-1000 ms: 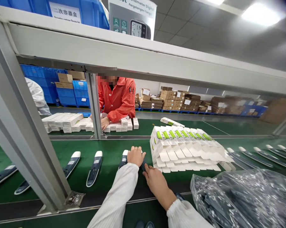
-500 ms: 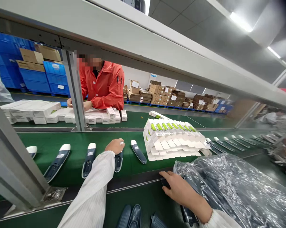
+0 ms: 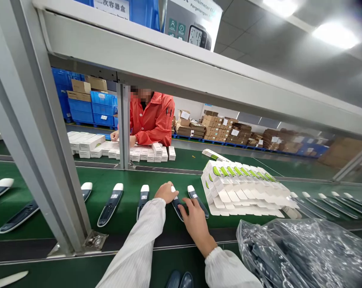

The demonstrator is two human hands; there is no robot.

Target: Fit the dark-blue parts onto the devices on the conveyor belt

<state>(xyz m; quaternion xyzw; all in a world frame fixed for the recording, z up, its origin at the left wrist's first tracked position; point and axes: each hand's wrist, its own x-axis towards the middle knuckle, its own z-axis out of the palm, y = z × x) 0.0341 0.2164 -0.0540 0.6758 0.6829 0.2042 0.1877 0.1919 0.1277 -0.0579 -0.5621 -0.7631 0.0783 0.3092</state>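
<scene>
right hand: back from plastic bag to belt | now on dark device (beside left hand)

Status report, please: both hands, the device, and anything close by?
Left hand and right hand both on one dark handheld device on the green belt. Another device lies just right; white carton stack beyond.

Glossy plastic bag; matt belt
</scene>
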